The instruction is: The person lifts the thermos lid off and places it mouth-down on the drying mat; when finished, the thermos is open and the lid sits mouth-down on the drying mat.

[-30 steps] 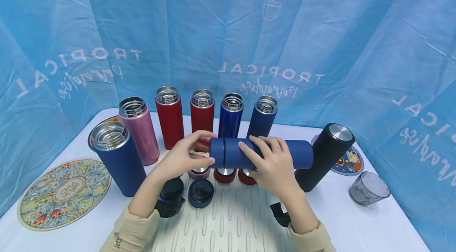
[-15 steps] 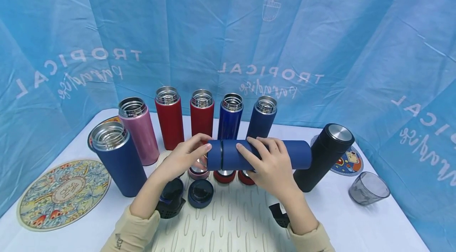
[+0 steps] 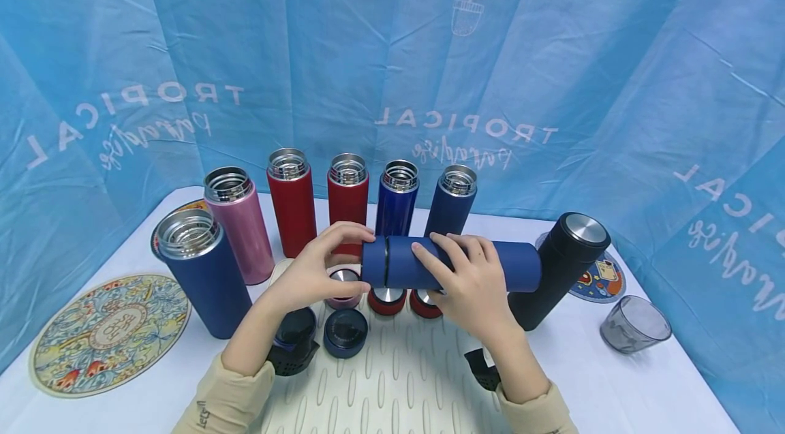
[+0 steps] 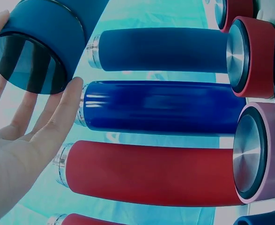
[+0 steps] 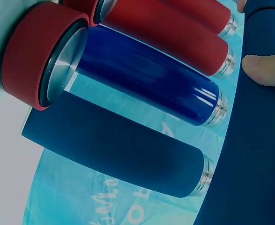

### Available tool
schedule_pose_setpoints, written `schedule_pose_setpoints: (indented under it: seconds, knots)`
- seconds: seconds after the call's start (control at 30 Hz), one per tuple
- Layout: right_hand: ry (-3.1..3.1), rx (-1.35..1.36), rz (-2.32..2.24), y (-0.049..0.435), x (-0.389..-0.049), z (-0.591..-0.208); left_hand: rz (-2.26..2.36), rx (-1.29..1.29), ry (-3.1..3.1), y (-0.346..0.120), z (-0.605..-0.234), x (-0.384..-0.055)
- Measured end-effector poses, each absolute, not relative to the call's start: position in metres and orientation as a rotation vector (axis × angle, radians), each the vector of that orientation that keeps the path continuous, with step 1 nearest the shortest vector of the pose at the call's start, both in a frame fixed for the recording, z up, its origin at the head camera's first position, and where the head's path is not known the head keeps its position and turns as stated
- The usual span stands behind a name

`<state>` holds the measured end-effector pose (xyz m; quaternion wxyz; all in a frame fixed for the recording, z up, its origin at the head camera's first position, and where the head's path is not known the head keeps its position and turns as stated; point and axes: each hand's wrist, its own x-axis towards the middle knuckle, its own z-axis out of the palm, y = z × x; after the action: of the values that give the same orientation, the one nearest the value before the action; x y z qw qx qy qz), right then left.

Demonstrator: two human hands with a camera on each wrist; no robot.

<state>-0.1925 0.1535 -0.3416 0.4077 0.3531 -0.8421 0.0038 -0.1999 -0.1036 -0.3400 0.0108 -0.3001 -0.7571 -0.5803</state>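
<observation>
A matte blue thermos (image 3: 518,267) lies level in the air, its lid (image 3: 374,264) to the left. My right hand (image 3: 469,281) grips the body from above; in the right wrist view one finger (image 5: 263,70) lies on the blue surface. With thumb and fingers spread, my left hand (image 3: 315,267) pinches the lid at its edge. The left wrist view shows the lid's glossy dark end (image 4: 29,63) reflecting the fingers. A thin dark seam divides lid from body. Below stand loose lids: a pink one (image 3: 345,292), two red ones (image 3: 386,302) and a navy one (image 3: 345,334).
Behind stand lidless thermoses: pink (image 3: 242,236), two red (image 3: 291,216), glossy blue (image 3: 396,212), navy (image 3: 450,209). A wide blue one (image 3: 211,291) stands left, a lidded black one (image 3: 552,270) right. A grey glass (image 3: 634,325) and a round patterned mat (image 3: 113,335) flank the ribbed mat (image 3: 398,379).
The left hand has turned at the lid, fingers bunched half a second ago and now spread wide across its edge. The thermos shifted slightly left, then back right. The right hand keeps its grip.
</observation>
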Motion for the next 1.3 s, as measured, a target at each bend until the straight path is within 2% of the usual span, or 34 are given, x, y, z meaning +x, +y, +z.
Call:
schedule_pose_setpoints:
  seconds: [0.43, 0.67, 0.8, 1.0, 1.3]
  knots:
    - [-2.106, 0.907, 0.01, 0.1525, -0.1915, -0.3413, -1.813, -0.698, -2.608, -0.1046, -0.3381, -0.1994]
    - [-2.104, 0.92, 0.005, 0.1511, -0.1913, -0.3411, -1.975, -0.685, -2.592, -0.1031, -0.3409, -0.2029]
    - [-2.12, 0.902, 0.007, 0.1517, -0.1907, -0.341, -1.939, -0.762, -2.544, -0.1028, -0.3405, -0.2017]
    - [-2.136, 0.875, 0.012, 0.153, -0.1913, -0.3407, -1.82, -1.044, -2.351, -0.1022, -0.3409, -0.2004]
    - [-2.143, 0.882, 0.015, 0.153, -0.1914, -0.3403, -1.811, -1.044, -2.329, -0.1011, -0.3412, -0.199]
